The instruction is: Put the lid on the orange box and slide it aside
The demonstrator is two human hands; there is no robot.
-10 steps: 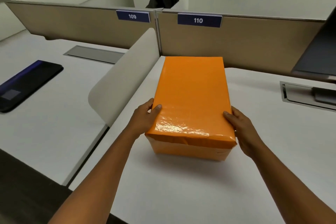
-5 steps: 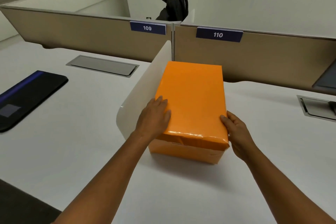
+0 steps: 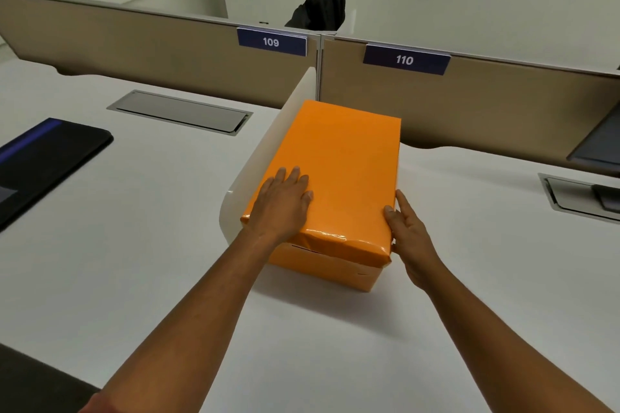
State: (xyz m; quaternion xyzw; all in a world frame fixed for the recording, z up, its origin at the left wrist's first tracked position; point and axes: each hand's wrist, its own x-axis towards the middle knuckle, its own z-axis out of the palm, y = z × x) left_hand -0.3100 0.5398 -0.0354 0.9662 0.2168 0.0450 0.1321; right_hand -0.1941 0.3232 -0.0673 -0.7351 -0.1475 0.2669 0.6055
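Observation:
The orange box (image 3: 330, 266) stands on the white desk (image 3: 335, 345) with its glossy orange lid (image 3: 352, 164) seated on top. Its left long side lies close against a low white divider (image 3: 268, 144). My left hand (image 3: 281, 208) rests flat, palm down, on the near left part of the lid, fingers slightly spread. My right hand (image 3: 411, 235) presses against the box's right side at the near corner, with fingers stretched forward and the thumb at the lid's edge. Neither hand wraps around the box.
A tan back partition (image 3: 503, 111) with tags 109 and 110 runs behind the box. Metal cable hatches sit at left (image 3: 181, 112) and right (image 3: 580, 198). A black pad (image 3: 43, 164) lies on the neighbouring desk. A dark screen edge (image 3: 600, 144) shows at far right.
My left hand moved from the box's left side onto the top of the lid. The box has slid left, up against the white divider. My right hand stayed on the right side.

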